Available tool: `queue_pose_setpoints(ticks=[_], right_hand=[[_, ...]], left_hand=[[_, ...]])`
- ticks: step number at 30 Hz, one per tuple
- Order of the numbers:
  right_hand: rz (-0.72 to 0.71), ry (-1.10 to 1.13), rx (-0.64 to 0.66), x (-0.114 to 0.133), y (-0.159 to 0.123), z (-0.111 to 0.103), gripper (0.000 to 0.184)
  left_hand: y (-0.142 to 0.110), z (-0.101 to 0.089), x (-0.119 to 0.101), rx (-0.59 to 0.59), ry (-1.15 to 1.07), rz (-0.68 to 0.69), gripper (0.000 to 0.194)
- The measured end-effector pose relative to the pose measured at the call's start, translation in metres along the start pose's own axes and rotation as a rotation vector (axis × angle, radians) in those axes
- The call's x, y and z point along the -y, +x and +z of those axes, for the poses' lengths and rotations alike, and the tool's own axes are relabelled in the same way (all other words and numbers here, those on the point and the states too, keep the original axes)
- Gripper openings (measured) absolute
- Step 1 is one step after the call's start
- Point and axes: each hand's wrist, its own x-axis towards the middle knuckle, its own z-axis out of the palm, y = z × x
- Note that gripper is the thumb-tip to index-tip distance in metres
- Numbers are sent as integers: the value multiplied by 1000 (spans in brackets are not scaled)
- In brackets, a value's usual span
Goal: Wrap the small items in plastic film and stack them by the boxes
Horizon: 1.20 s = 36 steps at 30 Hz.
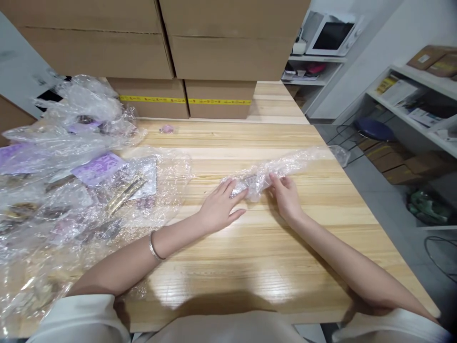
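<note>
A long, crumpled strip of clear plastic wrap (282, 165) lies slantwise on the wooden table, its far end hanging over the right edge. Something silvery and grey shows inside its near end; I cannot make out what it is. My left hand (222, 205) rests on that near end, fingers stretched out and thumb apart. Pinched between the thumb and fingers of my right hand (285, 194) is a fold of the same wrap. To the left, a large heap of clear plastic (171, 186) spreads out, with purple printed cards (98, 169) and gold and silver pieces (123, 197) among it.
Stacked cardboard boxes (217, 57) stand along the table's back, the lower ones banded with yellow tape. A small pink item (166, 129) lies before them. Right of the table are a blue stool (374, 129), shelves (410, 102) and a microwave (330, 35).
</note>
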Motion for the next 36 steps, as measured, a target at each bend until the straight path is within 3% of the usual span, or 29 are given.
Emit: queue_pose_setpoints(ticks=[2, 3, 6, 9, 11, 14, 20, 29, 33, 36], right_hand=[[-88, -154, -90, 1, -2, 1, 57], [-177, -253, -76, 1, -3, 0, 57], [-510, -472, 180, 1, -3, 1, 48], [-724, -554, 475, -1, -2, 4, 46], [-796, -638, 579, -2, -2, 5, 53], [-847, -753, 616, -1, -3, 2, 67], [-923, -674, 731, 2, 4, -12, 74], [-945, -667, 467, -11, 9, -13, 42], [-987, -822, 354, -8, 0, -6, 36], [-1011, -889, 393, -2, -6, -1, 37]], left_hand=[[1, -1, -1, 7, -3, 2, 56], [1, -1, -2, 9, -3, 4, 55], [2, -2, -4, 16, 4, -12, 51], [3, -5, -5, 31, 20, 0, 44], [3, -7, -5, 13, 21, 27, 39], [2, -8, -4, -65, -6, 13, 33], [3, -8, 0, -149, -45, -56, 30], [5, 1, 9, -151, -91, -90, 30], [6, 3, 11, -255, -138, -157, 61], [8, 1, 11, -236, -107, 24, 73]])
